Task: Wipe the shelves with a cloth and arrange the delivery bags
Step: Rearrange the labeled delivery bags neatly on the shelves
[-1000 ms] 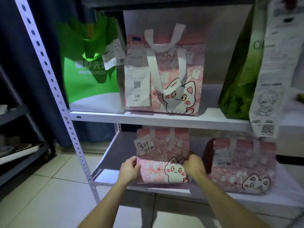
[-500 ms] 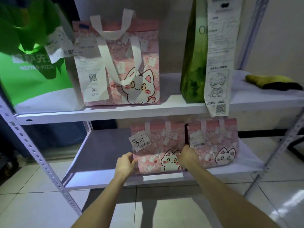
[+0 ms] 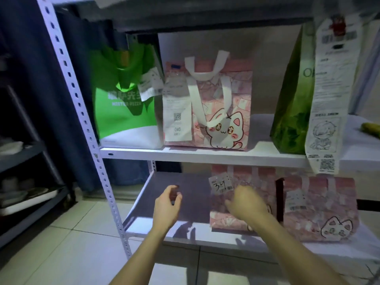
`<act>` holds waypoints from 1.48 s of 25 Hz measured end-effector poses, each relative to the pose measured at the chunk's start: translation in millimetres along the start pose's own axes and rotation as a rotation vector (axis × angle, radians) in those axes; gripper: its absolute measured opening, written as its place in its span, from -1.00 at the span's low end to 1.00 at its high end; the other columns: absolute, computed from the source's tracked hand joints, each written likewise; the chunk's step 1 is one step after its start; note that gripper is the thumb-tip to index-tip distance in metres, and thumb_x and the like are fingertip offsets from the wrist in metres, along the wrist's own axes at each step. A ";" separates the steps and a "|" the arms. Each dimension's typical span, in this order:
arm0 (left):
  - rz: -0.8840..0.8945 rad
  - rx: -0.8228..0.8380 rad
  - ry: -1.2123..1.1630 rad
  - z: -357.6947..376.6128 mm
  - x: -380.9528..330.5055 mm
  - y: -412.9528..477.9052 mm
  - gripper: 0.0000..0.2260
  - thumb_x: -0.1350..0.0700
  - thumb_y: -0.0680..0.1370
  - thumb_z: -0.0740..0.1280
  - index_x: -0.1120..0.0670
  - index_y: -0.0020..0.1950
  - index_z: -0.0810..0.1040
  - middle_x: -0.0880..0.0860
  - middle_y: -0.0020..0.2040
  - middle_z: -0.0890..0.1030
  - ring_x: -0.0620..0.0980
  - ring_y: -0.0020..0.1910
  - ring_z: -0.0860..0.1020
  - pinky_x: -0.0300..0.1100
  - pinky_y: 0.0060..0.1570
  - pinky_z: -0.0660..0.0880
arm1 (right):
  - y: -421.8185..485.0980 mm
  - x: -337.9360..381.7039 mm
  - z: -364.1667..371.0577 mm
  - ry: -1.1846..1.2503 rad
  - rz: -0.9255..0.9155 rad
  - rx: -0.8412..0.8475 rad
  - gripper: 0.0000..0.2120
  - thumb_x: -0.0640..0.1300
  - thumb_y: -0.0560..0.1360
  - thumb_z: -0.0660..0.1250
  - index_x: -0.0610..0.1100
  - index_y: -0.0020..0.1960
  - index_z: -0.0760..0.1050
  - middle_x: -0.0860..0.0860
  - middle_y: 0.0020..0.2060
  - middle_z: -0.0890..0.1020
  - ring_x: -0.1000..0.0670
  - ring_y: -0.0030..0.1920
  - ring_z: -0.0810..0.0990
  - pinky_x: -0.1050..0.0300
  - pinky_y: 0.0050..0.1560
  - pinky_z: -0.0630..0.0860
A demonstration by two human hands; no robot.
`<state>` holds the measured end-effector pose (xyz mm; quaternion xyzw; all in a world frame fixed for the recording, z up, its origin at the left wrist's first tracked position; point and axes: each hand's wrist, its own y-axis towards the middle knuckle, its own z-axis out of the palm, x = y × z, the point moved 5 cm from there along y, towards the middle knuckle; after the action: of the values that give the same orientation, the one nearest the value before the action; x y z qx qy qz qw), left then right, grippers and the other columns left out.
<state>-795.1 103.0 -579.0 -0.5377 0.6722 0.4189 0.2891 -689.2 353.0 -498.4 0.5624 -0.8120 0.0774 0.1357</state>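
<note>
Pink bag tagged 34: L hand nearby, loosely curled, empty; R hand blurred, grip unclear.

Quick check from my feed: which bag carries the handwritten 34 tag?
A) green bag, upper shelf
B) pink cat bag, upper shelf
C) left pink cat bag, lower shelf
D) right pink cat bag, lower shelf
C: the 34 tag hangs at the top left of the left pink cat bag on the lower shelf, just above the blurred right hand.
</note>
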 end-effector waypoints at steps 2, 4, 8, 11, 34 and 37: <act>0.061 -0.165 -0.041 -52.4 -20.9 9.0 -0.83 0.07 0.69 0.40 -0.10 0.28 0.66 -0.12 0.06 0.75 -0.13 0.04 0.71 -0.12 0.12 0.67 | -7.3 55.6 -47.4 0.217 -0.159 -0.320 -0.64 0.05 0.56 0.37 -0.08 -0.35 0.46 0.06 -0.49 0.52 0.03 -0.47 0.48 0.16 -0.48 0.31; 0.141 -0.296 -0.078 -93.1 -46.7 15.5 -0.87 0.08 0.67 0.42 -0.12 0.17 0.69 -0.16 -0.04 0.75 -0.16 -0.04 0.71 -0.18 0.03 0.64 | -15.5 85.6 -96.8 0.439 -0.251 -0.650 -0.64 0.10 0.55 0.36 -0.05 -0.33 0.42 0.07 -0.48 0.51 0.05 -0.44 0.49 0.15 -0.43 0.33; 0.289 -0.363 -0.182 -119.7 -114.1 29.4 -0.85 0.08 0.64 0.44 -0.11 0.18 0.67 -0.18 0.00 0.74 -0.15 -0.06 0.71 -0.33 -0.07 0.59 | -10.9 77.1 -150.1 0.665 -0.236 -1.009 -0.64 0.14 0.53 0.47 -0.02 0.11 0.40 0.07 0.01 0.51 0.01 -0.04 0.51 0.09 -0.05 0.52; 0.336 -0.220 -0.172 -106.3 -156.4 40.7 -0.69 0.17 0.64 0.43 -0.03 0.38 0.61 -0.11 0.16 0.71 -0.10 0.10 0.68 -0.16 0.12 0.65 | 15.6 53.4 -147.2 0.605 -0.068 -0.900 -0.32 0.17 0.53 0.51 -0.13 0.43 0.27 -0.10 0.31 0.41 -0.13 0.27 0.47 -0.13 0.27 0.56; 0.344 -0.056 -0.100 -60.4 -187.7 43.8 -0.48 0.20 0.61 0.40 -0.06 0.58 0.50 -0.11 0.13 0.69 -0.14 -0.05 0.63 -0.07 0.08 0.63 | 17.8 23.6 -171.5 0.525 0.053 -0.743 -0.27 -0.19 0.62 0.34 -0.28 0.66 0.04 -0.29 0.51 0.32 -0.32 0.43 0.45 -0.20 0.34 0.56; 0.352 -0.225 -0.135 -98.2 -180.3 47.6 -0.63 0.22 0.63 0.40 0.01 0.43 0.61 -0.08 0.25 0.69 -0.08 0.12 0.65 -0.07 0.16 0.62 | -14.7 64.3 -181.0 0.411 -0.138 -1.025 -0.34 -0.21 0.57 0.33 -0.24 0.60 0.19 -0.22 0.53 0.31 -0.21 0.54 0.34 -0.16 0.54 0.41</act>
<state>-789.1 107.2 -368.3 -0.4116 0.6838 0.5704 0.1942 -672.7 340.7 -306.8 0.4497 -0.6640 -0.2284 0.5520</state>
